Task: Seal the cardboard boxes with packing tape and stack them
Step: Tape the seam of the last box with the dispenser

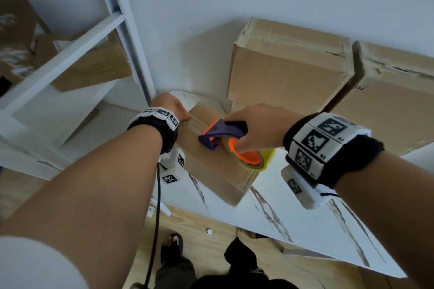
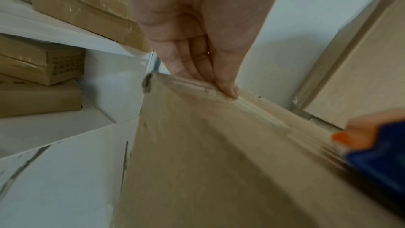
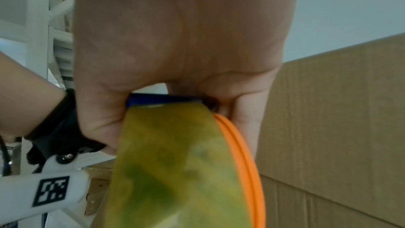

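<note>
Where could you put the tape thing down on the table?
Bare white table lies near the front edge, right of the small box. The back is crowded: two big boxes stand against the wall, behind the tape dispenser.

No readable text; wrist bands [image 1: 324, 145] bear only coded marker squares.

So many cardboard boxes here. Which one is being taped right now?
The small flat box on the white table, with both hands on it. The left hand presses its far edge; the right hand runs the tape dispenser along its top.
</note>
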`<state>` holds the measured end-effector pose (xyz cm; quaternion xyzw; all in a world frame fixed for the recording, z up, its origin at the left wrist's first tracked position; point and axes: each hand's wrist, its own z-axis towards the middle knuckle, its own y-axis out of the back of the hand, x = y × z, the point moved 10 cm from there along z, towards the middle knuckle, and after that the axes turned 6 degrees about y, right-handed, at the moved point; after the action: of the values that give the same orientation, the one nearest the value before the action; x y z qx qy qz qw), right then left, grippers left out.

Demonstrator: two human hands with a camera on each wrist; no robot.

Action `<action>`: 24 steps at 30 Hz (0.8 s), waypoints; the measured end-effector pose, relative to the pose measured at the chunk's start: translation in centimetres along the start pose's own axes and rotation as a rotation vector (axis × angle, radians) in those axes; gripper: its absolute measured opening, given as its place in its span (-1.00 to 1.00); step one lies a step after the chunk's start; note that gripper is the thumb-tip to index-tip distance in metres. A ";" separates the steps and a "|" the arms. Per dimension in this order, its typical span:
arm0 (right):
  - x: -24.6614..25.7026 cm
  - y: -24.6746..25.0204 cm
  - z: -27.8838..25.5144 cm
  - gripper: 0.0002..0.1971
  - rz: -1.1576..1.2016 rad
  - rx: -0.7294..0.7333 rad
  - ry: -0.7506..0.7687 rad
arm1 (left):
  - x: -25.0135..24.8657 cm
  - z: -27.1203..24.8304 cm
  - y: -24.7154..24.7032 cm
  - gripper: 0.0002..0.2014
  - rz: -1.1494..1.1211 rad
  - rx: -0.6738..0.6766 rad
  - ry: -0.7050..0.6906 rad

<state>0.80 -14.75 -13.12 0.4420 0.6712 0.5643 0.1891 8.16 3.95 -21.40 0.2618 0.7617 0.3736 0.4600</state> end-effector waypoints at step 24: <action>-0.5 0.0 0.7 -0.77 -0.091 0.106 -0.081 | -0.4 2.5 1.2 -0.88 0.073 -0.098 -0.059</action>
<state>1.59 -14.80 -13.47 0.4428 0.7112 0.5006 0.2180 10.66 5.16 -21.00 0.2775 0.7186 0.4188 0.4807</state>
